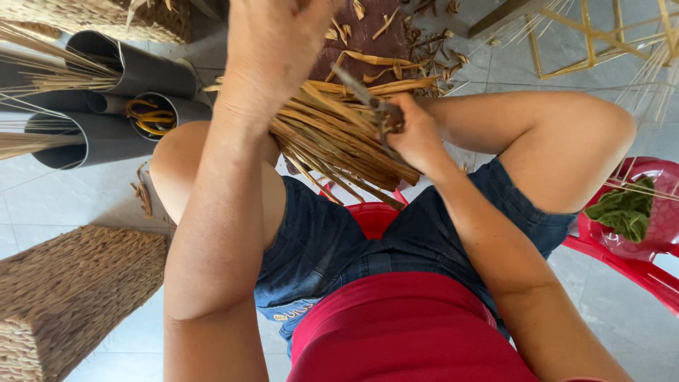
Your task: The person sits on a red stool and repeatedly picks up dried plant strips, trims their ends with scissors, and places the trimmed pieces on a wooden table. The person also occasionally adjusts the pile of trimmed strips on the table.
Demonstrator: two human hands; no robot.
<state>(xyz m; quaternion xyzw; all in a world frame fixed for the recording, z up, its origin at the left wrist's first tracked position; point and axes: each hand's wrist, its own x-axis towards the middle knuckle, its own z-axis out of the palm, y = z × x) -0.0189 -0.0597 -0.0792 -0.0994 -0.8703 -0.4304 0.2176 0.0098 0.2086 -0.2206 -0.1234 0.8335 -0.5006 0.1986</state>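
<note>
I sit on a red stool [371, 216] in denim shorts and a red top. A bundle of dry tan reed strips [339, 138] lies across my lap, between my knees. My left hand [272, 49] is raised over the bundle's far end, its back toward the camera, so what its fingers hold is hidden. My right hand [414, 134] is closed on a thin dark metal tool [368, 95] that points up and left over the strips.
Grey plastic pipes [134, 71] at the left hold thin sticks and yellow scissors [152, 120]. A woven basket [67, 290] stands lower left. A red plastic chair [636, 233] with a green cloth [626, 209] is at right. Reed scraps litter the floor ahead.
</note>
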